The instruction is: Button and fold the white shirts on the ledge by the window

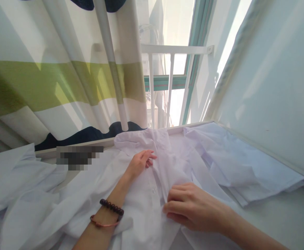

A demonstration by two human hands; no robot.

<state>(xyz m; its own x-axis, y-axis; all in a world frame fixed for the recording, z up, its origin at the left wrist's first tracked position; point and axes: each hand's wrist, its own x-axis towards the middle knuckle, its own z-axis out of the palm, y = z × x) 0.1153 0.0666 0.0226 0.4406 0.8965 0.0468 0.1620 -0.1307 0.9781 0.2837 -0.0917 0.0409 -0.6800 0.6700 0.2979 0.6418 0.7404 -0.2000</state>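
Note:
A white button-up shirt [138,208] is spread on the surface before me, its collar toward the far rail and its button placket running down the middle. My left hand [141,161] is over the upper front, just below the collar. Its fingers are loosely bent and apart, and no fabric shows between them. Two bracelets, one of dark beads, circle that wrist. Lower down, to the right of the placket, my right hand [187,205] has its fingers curled together at the shirt's front edge, gripping the cloth. Its fingertips are partly hidden.
More white cloth [18,177] lies bunched at the left, and folded white fabric [235,166] rests at the right beside the wall [277,104]. A blurred dark item [76,157] lies near the far rail. Beyond are a striped curtain [63,83] and white railing bars [170,86].

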